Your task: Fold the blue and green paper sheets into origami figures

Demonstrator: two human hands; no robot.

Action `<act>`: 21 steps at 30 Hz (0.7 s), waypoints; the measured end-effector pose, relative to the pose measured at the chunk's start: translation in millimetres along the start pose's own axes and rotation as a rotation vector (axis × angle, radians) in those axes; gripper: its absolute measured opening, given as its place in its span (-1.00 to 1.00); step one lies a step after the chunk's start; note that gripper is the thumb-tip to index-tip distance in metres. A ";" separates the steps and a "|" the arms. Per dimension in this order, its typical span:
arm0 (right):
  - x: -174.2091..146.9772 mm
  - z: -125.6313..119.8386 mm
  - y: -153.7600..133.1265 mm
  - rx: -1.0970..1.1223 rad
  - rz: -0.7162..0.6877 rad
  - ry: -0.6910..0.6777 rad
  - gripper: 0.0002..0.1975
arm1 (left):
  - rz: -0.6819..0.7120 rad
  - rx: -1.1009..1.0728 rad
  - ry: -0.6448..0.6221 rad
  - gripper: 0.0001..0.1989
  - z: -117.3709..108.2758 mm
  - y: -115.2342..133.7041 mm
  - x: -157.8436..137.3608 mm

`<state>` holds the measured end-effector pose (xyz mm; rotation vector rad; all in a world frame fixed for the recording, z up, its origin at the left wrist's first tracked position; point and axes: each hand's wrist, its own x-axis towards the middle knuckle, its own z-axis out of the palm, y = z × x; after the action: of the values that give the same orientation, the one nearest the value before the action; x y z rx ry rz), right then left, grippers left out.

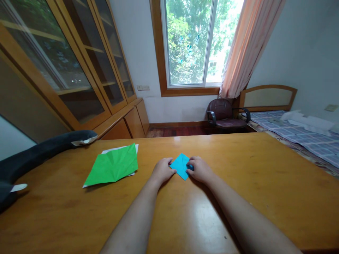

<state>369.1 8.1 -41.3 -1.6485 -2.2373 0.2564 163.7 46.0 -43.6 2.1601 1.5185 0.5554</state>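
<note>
A blue folded paper (pixel 181 165) lies on the wooden table (pixel 238 197), turned with one corner pointing away from me. A crease line runs down from its far corner. My left hand (pixel 162 169) grips its left corner between thumb and fingers. At the right side, my right hand (pixel 199 169) has its fingers curled over the paper's edge, with the thumb at the lower right. The right corner is partly hidden under those fingers.
To the left lies a creased green sheet (pixel 113 165) over white paper (pixel 135 148). A dark curved object (pixel 53 144) rests at the table's far left. Behind stand a glass-door cabinet (pixel 106 88), an armchair (pixel 225 114) and a bed (pixel 299 130).
</note>
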 end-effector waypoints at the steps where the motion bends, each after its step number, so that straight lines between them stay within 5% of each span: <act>1: -0.2 -0.7 0.5 -0.005 0.030 0.009 -0.73 | -0.001 -0.004 0.003 -0.69 -0.7 0.6 -0.2; 9: 1.1 -0.8 2.8 0.003 0.143 -0.012 -0.47 | -0.034 -0.028 -0.010 -0.77 -4.1 7.3 -3.3; 21: 6.0 10.5 8.5 0.164 0.197 0.037 -0.23 | -0.039 -0.179 0.055 -0.43 6.3 -6.1 1.2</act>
<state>371.1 17.1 -52.9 -1.7692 -1.9703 0.4429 162.9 48.2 -52.1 1.9909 1.4755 0.7149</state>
